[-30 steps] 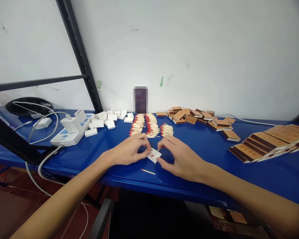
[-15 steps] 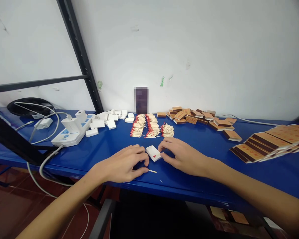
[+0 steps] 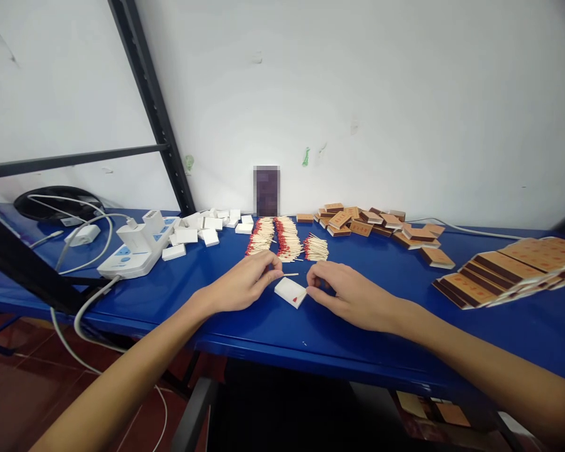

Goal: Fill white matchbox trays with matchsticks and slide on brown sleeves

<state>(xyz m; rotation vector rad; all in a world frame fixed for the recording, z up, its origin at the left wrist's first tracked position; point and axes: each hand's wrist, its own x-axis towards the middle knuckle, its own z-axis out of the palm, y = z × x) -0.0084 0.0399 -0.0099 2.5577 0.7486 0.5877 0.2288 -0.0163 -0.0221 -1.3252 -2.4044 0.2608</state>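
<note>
On the blue table lies a small white matchbox tray point(image 3: 288, 290), between my two hands. My left hand point(image 3: 249, 279) is closed, with a match point(image 3: 290, 274) pinched between thumb and fingertips just beyond the tray; its pale stick points right. At the tray's right edge, my right hand point(image 3: 346, 292) has thumb and finger pinched on the end of a second match point(image 3: 295, 299), whose red head shows over the tray's near corner. Past the hands lie two long rows of red-tipped matches point(image 3: 288, 238) and a smaller pile of matches point(image 3: 316, 247).
White trays point(image 3: 186, 235) are heaped at the back left beside a power strip point(image 3: 132, 257) with cables. Brown matchbox sleeves point(image 3: 360, 220) lie at the back right, and stacked sleeves point(image 3: 513, 267) stand farther right. A black rack post point(image 3: 153, 107) rises at left.
My left hand has moved from the near side of the tray to its far left, carrying the match. My right hand has shifted slightly right and away from the tray.
</note>
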